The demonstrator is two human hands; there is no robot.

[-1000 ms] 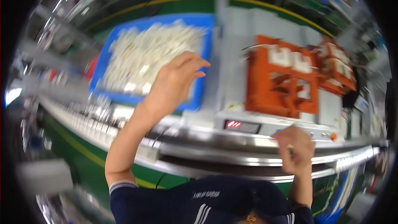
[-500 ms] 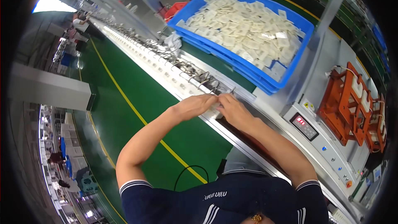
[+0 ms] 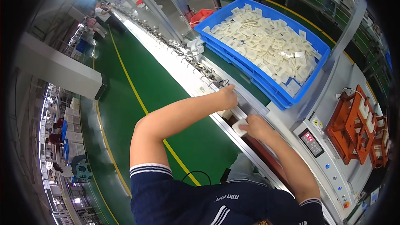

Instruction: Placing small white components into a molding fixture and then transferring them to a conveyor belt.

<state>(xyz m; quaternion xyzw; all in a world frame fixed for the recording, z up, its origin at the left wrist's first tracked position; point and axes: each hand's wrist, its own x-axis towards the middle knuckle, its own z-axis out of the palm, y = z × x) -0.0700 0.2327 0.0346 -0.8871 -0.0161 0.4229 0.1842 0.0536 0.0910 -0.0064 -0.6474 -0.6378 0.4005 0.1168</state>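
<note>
Far left we have a pale grey beam [image 3: 58, 64] over the green floor [image 3: 125, 129], with a yellow line [image 3: 125, 73] running up it. Next, the long white-lit line [image 3: 156, 60] with loose black cables [image 3: 183, 54] along its inner edge. Red bin [image 3: 202, 16] beyond, beside the blue tray. Our left hand [image 3: 228, 98] is at the near end of the cables, fingers curled in; can't tell whether they have hold of anything. Just right of it, a white square-faced block [image 3: 238, 128] sits over the reddish-brown channel [image 3: 268, 158], one side pinched in our right hand [image 3: 257, 127], fingers closed up to the block's width. Behind the hands, the blue tray [image 3: 253, 84] is heaped with flat off-white pieces [image 3: 266, 41]. Right side: grey machine with a lit keypad panel [image 3: 311, 143], two orange frames on its top, the larger frame [image 3: 350, 129] nearer us.
</note>
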